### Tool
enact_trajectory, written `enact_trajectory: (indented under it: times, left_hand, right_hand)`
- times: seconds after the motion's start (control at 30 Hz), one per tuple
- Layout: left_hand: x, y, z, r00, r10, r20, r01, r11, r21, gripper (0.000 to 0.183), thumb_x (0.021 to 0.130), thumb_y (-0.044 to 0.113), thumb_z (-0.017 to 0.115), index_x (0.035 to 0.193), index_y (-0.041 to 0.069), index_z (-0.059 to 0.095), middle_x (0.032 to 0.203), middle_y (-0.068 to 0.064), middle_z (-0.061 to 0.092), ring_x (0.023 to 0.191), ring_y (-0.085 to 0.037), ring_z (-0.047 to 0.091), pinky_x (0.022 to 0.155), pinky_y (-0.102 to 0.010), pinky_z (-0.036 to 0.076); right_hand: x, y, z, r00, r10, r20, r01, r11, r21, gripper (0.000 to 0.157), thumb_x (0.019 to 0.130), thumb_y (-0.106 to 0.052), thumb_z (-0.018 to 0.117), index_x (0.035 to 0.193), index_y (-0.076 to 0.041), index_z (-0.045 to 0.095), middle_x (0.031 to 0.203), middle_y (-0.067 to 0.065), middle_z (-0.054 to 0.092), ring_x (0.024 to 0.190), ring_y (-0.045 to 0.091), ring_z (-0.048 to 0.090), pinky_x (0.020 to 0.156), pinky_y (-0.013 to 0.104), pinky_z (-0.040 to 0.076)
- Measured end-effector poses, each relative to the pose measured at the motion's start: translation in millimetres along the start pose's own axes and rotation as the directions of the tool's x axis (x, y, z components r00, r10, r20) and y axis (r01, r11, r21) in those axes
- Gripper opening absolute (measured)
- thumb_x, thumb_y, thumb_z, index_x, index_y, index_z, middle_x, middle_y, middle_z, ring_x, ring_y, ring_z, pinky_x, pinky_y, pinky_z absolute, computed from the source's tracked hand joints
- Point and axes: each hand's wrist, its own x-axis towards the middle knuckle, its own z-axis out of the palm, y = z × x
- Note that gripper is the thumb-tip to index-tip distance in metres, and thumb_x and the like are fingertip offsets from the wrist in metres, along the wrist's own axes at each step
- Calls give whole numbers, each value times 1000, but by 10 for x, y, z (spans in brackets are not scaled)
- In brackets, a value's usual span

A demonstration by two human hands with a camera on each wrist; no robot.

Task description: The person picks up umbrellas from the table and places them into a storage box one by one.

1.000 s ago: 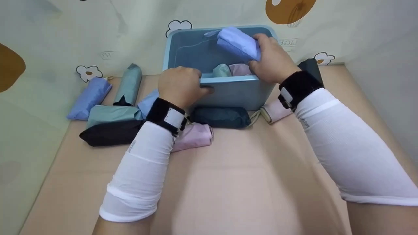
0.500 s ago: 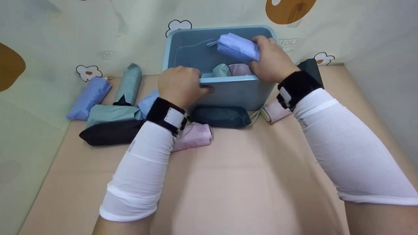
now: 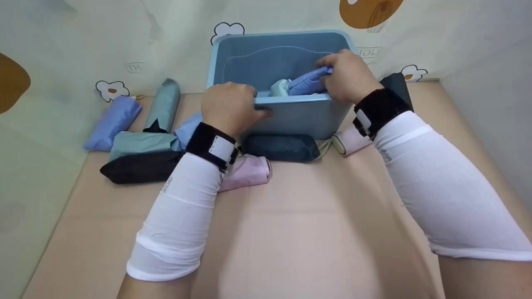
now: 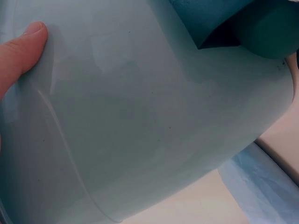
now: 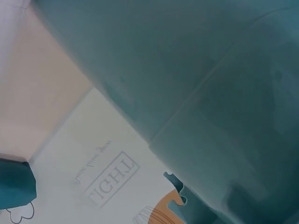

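A light blue plastic bin [image 3: 299, 119] stands against the back wall. My left hand [image 3: 228, 107] grips its front rim, thumb down the outside; in the left wrist view the thumb [image 4: 25, 53] lies along the bin's side. Inside the bin, my right hand [image 3: 351, 77] holds one end of a periwinkle-blue folded umbrella [image 3: 306, 83], which slopes down to the left. Beside it lies a mint-green folded umbrella [image 3: 279, 88]. The bin's side fills most of the right wrist view, where the right hand is out of sight.
Left of the bin lie several folded umbrellas: blue [image 3: 114, 123], teal [image 3: 164, 104], mint [image 3: 143, 143], black [image 3: 141, 167] and pink [image 3: 247, 172]. A dark navy one [image 3: 280, 148] lies before the bin, a pink one [image 3: 353, 140] and a dark one [image 3: 398, 87] to its right.
My right hand has lowered the blue umbrella from above into the bin, over where a pink one showed. The left hand has stayed on the rim.
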Motion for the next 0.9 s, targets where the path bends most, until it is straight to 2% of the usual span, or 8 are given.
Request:
enact_trajectory:
  times: [0.23, 0.47, 0.67, 0.9]
  left_hand:
    - [5, -2, -10, 1000, -2, 18, 2, 1000, 2, 55, 87, 69, 73, 95, 15, 76, 85, -5, 73, 79, -29, 68, 67, -47, 54]
    - [7, -1, -8, 1000, -6, 30, 5, 1000, 5, 56, 87, 70, 72, 94, 15, 74, 86, -6, 74, 82, -30, 69, 68, -49, 55]
    - [10, 2, -12, 999, -10, 42, 10, 1000, 0, 55, 88, 69, 72, 95, 15, 75, 89, -6, 75, 85, -30, 70, 70, -49, 55]
    - [1, -3, 4, 1000, 4, -1, -4, 1000, -1, 55, 86, 68, 74, 96, 14, 77, 89, -8, 77, 87, -33, 72, 71, -50, 56]
  right_hand:
    - [21, 1, -2, 1000, 8, -9, -8, 1000, 7, 49, 102, -4, 49, 150, -10, 59, 156, 17, 55, 143, 36, 50, 115, 53, 46]
    - [4, 29, 22, 997, 12, -77, -12, 1000, -11, 49, 102, 0, 34, 135, -2, 70, 142, 19, 66, 134, 37, 60, 107, 54, 53]
    - [18, 36, 40, 996, 39, -81, -39, 999, 12, 48, 105, -3, 33, 138, -3, 68, 145, 18, 65, 138, 37, 57, 111, 55, 50]
    - [-12, 44, 58, 990, 48, -131, -42, 998, 50, 47, 107, -7, 32, 138, -4, 68, 142, 16, 67, 139, 35, 58, 114, 52, 48]
